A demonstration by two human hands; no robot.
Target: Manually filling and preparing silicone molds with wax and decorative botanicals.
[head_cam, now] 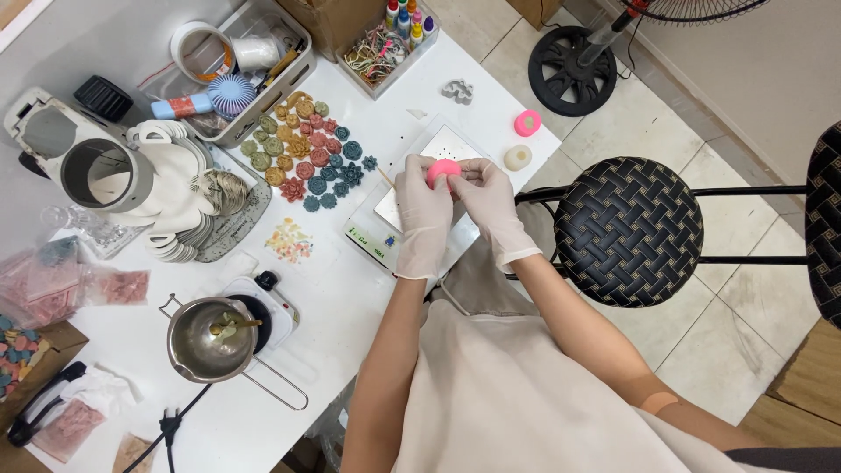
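Both my hands wear white gloves and meet over a small digital scale (pixel 412 197) with a steel plate. My left hand (pixel 422 215) and my right hand (pixel 487 206) together pinch a round pink silicone mould (pixel 443 170). A thin wooden stick (pixel 386 179) pokes out beside my left hand. Left of the scale lie several flower-shaped pieces (pixel 308 158) in green, pink, ochre and teal. Another pink mould (pixel 527 123) and a pale round piece (pixel 518 158) sit near the table's right edge.
A steel pot (pixel 210 342) stands on a small hotplate (pixel 272 307) at the front. White ceramic dishes (pixel 180 197) are stacked at left, bins of supplies (pixel 254 66) at the back. A black woven stool (pixel 629 229) and a fan base (pixel 572 70) stand on the tiled floor to the right.
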